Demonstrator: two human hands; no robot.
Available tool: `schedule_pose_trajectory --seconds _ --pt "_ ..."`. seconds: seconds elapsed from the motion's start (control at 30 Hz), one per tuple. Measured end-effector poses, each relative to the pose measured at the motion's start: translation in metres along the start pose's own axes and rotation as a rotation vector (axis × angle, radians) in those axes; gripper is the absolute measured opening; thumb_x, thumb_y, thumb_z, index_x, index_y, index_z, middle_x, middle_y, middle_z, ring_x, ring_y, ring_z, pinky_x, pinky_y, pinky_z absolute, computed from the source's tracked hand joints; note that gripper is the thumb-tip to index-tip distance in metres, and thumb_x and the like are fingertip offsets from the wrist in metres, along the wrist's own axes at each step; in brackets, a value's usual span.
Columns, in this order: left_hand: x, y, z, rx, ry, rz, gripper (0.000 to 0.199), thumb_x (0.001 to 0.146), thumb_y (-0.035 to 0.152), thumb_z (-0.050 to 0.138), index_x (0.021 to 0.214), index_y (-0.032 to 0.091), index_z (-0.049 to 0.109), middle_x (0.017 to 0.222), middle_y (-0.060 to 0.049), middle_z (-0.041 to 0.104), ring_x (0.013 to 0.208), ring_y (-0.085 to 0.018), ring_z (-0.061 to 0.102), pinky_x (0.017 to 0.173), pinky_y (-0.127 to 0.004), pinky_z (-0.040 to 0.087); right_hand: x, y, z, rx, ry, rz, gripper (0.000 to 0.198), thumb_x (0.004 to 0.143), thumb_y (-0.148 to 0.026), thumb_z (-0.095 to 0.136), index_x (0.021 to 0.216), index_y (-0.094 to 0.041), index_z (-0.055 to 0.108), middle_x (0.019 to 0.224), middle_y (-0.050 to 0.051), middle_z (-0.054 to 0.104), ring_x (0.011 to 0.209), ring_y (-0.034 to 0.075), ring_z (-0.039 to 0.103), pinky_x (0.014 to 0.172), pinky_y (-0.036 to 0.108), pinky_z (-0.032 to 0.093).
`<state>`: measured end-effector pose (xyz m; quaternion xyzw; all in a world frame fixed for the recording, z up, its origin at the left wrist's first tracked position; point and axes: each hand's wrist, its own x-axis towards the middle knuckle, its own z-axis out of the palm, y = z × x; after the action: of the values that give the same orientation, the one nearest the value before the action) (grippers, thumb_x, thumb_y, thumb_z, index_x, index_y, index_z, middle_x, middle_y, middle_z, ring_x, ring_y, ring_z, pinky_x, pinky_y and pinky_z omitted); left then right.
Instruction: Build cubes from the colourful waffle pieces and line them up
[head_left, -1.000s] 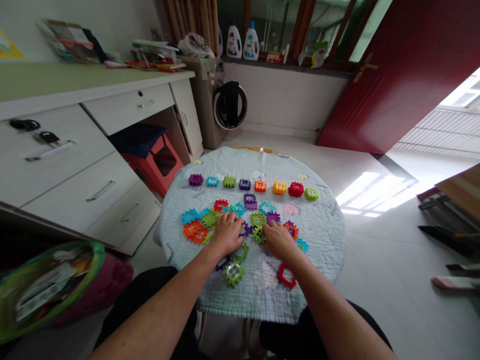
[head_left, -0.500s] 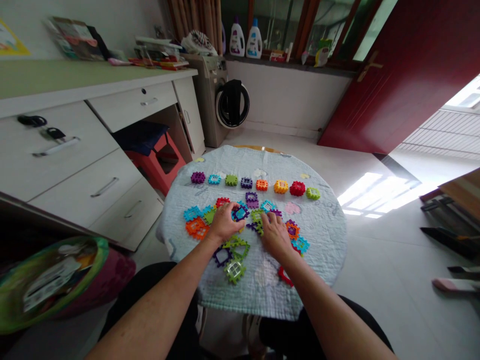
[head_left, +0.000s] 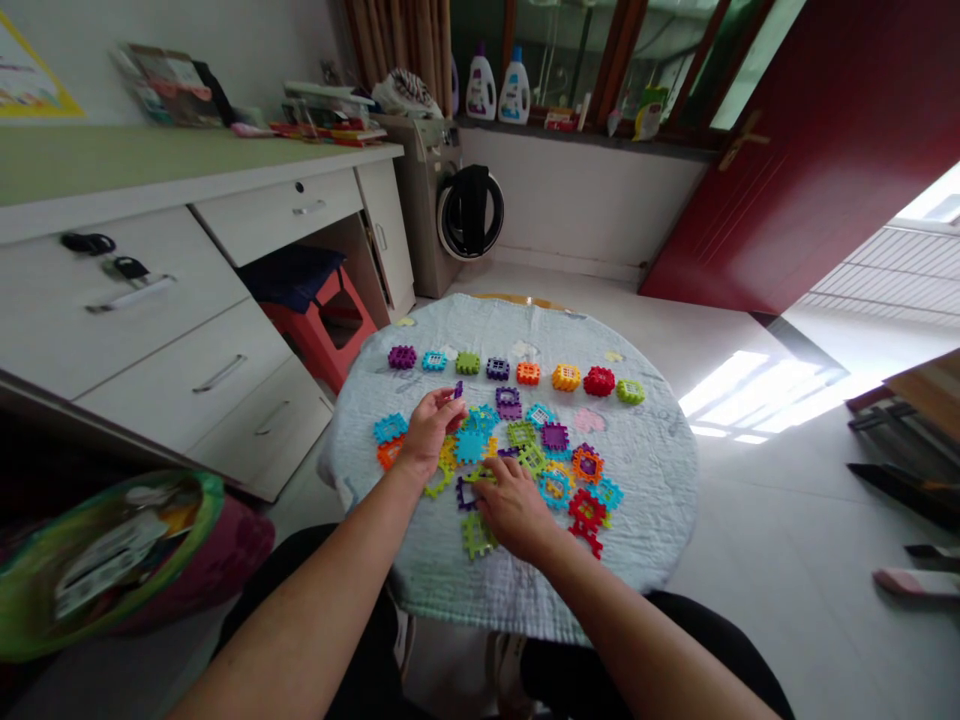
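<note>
My left hand (head_left: 433, 425) is raised over the left side of the round table, pinching a purple plastic building piece (head_left: 459, 390) seen edge-on. My right hand (head_left: 517, 503) reaches low over the pile, its fingers partly spread and touching or just above a green piece (head_left: 480, 535) and a purple square frame (head_left: 468, 493). Between the hands lies a light-blue square piece (head_left: 471, 446). Right of them lie green window pieces (head_left: 520, 433), a solid purple square (head_left: 555, 437), an orange frame (head_left: 587, 464) and red pieces (head_left: 586, 508).
Several assembled blocks form a row across the back, from a purple block (head_left: 402, 357) to a green block (head_left: 630, 391). A pale cloth (head_left: 645, 450) covers the table. Left stand a pink stool (head_left: 322, 310), white drawers (head_left: 217, 370) and a lined bin (head_left: 225, 550).
My left hand has lifted the purple piece away from the pile, up and to the left. My right hand has shifted left and nearer to me, uncovering pieces on the right.
</note>
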<state>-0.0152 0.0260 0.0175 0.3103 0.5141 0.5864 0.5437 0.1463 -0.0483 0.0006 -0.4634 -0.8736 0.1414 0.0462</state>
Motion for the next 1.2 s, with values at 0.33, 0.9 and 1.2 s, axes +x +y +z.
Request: schedule_pose_trajectory --seconds 0.33,0.9,1.2 --pt "0.000 -0.002 -0.006 -0.161 0.001 -0.091 0.032 0.065 0.037 0.072 0.088 0.018 0.060 0.078 0.002 0.065 0.068 -0.011 0.061 0.059 -0.021 0.045 0.002 -0.024 0.007 -0.031 -0.043 0.001 0.020 0.082 -0.033 0.061 0.098 -0.020 0.062 0.103 0.008 0.060 0.100 0.025 0.047 0.086 0.038 0.040" --pt "-0.009 0.001 0.004 -0.205 -0.110 -0.315 0.028 0.070 0.031 0.069 0.092 0.019 0.057 0.081 -0.003 0.070 0.066 -0.015 0.068 0.053 -0.022 0.049 0.016 0.003 0.000 0.235 0.025 -0.009 0.032 0.072 -0.006 0.052 0.100 -0.019 0.062 0.093 0.006 0.063 0.093 0.019 0.052 0.083 0.029 0.040" --pt "-0.017 -0.004 0.011 -0.100 -0.187 -0.299 0.039 0.068 0.024 0.074 0.105 0.017 0.062 0.092 -0.006 0.069 0.081 -0.015 0.067 0.069 -0.024 0.052 0.023 0.032 -0.020 1.730 0.256 0.398 0.041 0.066 -0.029 0.071 0.105 -0.019 0.063 0.084 0.001 0.062 0.071 0.012 0.056 0.058 0.022 0.041"
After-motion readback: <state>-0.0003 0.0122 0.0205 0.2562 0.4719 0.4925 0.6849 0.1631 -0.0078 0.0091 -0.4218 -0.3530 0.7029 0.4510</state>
